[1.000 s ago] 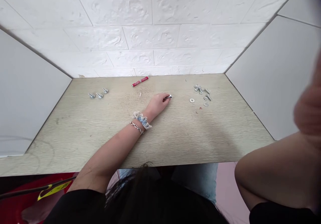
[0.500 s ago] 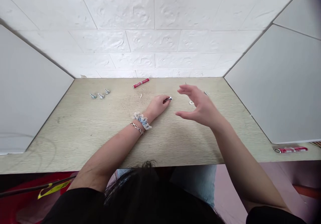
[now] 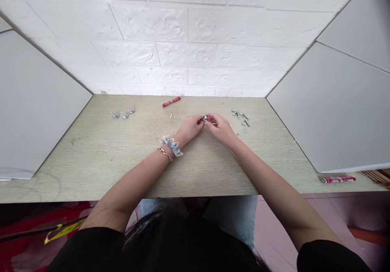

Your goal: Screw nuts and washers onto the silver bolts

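Observation:
My left hand (image 3: 190,126) rests on the wooden table (image 3: 128,158) with its fingers pinched round a small silver bolt (image 3: 203,119). My right hand (image 3: 219,127) meets it from the right, fingertips closed on the same bolt's end. A loose pile of silver bolts, nuts and washers (image 3: 240,117) lies just right of my right hand. Three bolts (image 3: 122,114) stand in a row at the far left of the table.
A red tube (image 3: 171,101) lies near the back wall. Another red tube (image 3: 337,179) lies at the table's right front, beyond the grey side panel (image 3: 329,109). A grey panel (image 3: 33,105) closes the left side. A white brick wall stands behind.
My right hand came in from the far right, swept over the hardware pile and closed on the bolt held by my left hand. The left hand stayed put.

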`<state>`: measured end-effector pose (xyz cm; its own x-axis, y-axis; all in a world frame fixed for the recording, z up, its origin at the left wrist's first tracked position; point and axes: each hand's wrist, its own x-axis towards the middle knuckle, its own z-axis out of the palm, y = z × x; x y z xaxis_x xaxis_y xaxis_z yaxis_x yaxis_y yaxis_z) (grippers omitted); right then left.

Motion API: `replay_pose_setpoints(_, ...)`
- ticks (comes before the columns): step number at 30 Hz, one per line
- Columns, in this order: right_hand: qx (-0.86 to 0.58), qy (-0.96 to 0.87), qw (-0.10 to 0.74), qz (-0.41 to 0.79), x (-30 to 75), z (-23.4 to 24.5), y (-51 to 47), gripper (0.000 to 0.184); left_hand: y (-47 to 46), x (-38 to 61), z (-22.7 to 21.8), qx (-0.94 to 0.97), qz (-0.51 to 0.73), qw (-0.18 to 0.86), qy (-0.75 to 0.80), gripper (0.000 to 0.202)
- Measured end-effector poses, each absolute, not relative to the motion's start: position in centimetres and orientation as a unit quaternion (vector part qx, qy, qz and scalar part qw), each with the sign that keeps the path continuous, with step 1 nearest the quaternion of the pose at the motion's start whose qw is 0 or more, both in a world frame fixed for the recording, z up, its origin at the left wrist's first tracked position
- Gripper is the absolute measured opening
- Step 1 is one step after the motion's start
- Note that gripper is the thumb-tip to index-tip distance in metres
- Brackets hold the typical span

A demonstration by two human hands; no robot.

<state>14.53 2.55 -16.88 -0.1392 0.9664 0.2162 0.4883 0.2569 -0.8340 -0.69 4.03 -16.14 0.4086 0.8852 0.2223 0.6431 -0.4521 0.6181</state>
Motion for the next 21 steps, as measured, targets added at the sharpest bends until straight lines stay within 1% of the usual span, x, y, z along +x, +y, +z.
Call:
replay_pose_setpoints(2,-0.519,-0.681,0.410,0.314,14.3,-17.4,2.7,0.026,3.8,-0.7,-15.9,0.814,0.266,0.209,0.472,0.026)
replay_pose_setpoints(3,-0.516,-0.675,0.421,0.317,14.2,-17.6,2.7,0.026,3.6,-0.8,-15.9,0.817,0.263,0.199,0.474,0.026)
replay_pose_setpoints(6,-0.507,-0.669,0.440,0.319,14.0,-18.4,2.5,0.033,3.2,-1.0,-16.1,0.826,0.244,0.160,0.481,0.025)
replay_pose_setpoints(8,-0.502,-0.680,0.435,0.309,13.9,-18.8,2.3,0.034,3.0,-1.1,-16.6,0.835,0.223,0.131,0.486,0.027)
replay_pose_setpoints(11,-0.504,-0.704,0.410,0.288,14.1,-19.1,2.2,0.028,2.8,-1.0,-17.5,0.843,0.199,0.109,0.488,0.029)
replay_pose_setpoints(15,-0.514,-0.716,0.392,0.262,14.6,-18.9,2.2,0.024,2.8,-1.0,-18.0,0.835,0.225,0.117,0.489,0.032)
replay_pose_setpoints(21,-0.516,-0.735,0.366,0.242,14.8,-18.3,1.7,0.028,2.6,-1.3,-17.6,0.803,0.284,0.170,0.496,0.030)
